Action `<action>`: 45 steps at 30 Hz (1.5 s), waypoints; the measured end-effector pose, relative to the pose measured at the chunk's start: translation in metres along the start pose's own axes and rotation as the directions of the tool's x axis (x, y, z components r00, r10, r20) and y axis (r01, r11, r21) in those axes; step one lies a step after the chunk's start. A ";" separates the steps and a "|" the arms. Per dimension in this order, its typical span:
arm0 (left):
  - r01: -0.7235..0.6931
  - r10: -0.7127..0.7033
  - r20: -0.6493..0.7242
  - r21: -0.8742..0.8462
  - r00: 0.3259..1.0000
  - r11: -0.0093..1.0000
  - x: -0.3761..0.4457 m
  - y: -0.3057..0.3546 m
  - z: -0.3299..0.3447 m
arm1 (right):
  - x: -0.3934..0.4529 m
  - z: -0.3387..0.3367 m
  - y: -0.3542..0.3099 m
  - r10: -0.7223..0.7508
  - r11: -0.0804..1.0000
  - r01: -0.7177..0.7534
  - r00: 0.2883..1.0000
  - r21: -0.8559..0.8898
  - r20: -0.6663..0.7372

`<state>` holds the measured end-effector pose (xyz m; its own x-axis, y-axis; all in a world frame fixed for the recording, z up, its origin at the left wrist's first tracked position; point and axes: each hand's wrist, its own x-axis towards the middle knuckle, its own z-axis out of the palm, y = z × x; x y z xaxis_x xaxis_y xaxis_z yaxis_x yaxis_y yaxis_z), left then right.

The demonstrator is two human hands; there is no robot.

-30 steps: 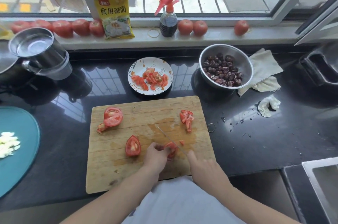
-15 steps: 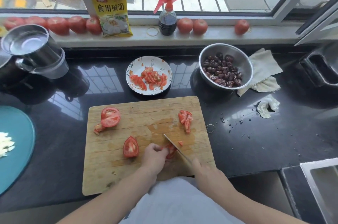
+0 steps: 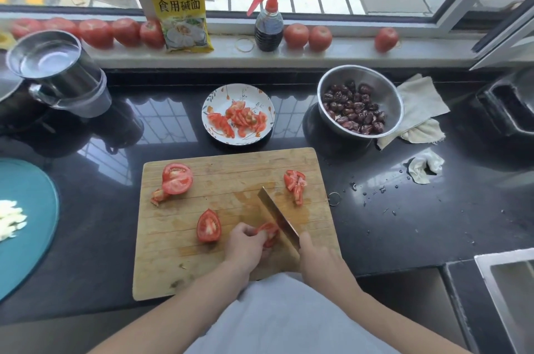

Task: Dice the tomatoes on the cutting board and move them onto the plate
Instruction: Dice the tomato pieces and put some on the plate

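Red tomato pieces point(image 3: 294, 186) on pale tan wooden cutting board point(image 3: 231, 267); white plate point(image 3: 212, 104), orange floral pattern; teal tray point(image 3: 26, 209); yellow packet point(image 3: 180, 11); glossy black counter point(image 3: 419, 223).

You have a steel bowl of dates point(image 3: 359, 104) beside a folded cloth point(image 3: 419, 105). On your sill: spray bottle point(image 3: 268, 27), yellow packet point(image 3: 182, 13). Left: steel pot point(image 3: 55, 70), teal tray point(image 3: 26, 209).

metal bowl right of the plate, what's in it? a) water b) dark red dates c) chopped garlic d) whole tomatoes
b: the metal bowl holds a heap of dark, wrinkled dates; the whole tomatoes sit up on the windowsill instead.
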<state>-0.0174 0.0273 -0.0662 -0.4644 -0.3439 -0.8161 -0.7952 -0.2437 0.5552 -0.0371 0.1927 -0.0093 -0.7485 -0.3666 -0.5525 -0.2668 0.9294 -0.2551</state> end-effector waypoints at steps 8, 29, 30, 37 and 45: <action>-0.041 0.045 -0.054 0.074 0.998 0.996 0.000 0.000 0.003 | 0.002 -0.003 -0.011 -0.077 0.985 0.094 0.990 -0.141 0.120; -0.028 0.029 -0.065 0.028 0.997 0.999 0.002 0.000 0.003 | 0.026 0.009 -0.030 -0.125 0.980 0.124 0.992 -0.154 0.001; -0.033 0.036 -0.071 0.034 0.997 0.999 0.003 -0.001 0.002 | 0.033 0.007 -0.037 -0.142 0.976 0.138 0.990 -0.171 -0.014; -0.032 0.032 -0.035 0.002 0.999 0.999 0.004 -0.004 0.001 | -0.002 0.006 -0.002 -0.057 0.984 0.068 0.996 -0.165 0.073; -0.030 0.029 -0.042 -0.010 0.999 1.000 0.002 -0.007 0.004 | 0.021 -0.002 -0.014 -0.014 1.000 0.014 0.999 0.002 -0.052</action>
<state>-0.0147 0.0319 -0.0723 -0.4708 -0.3886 -0.7920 -0.7769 -0.2427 0.5809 -0.0504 0.1718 -0.0159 -0.7753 -0.3771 -0.5067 -0.2763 0.9239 -0.2648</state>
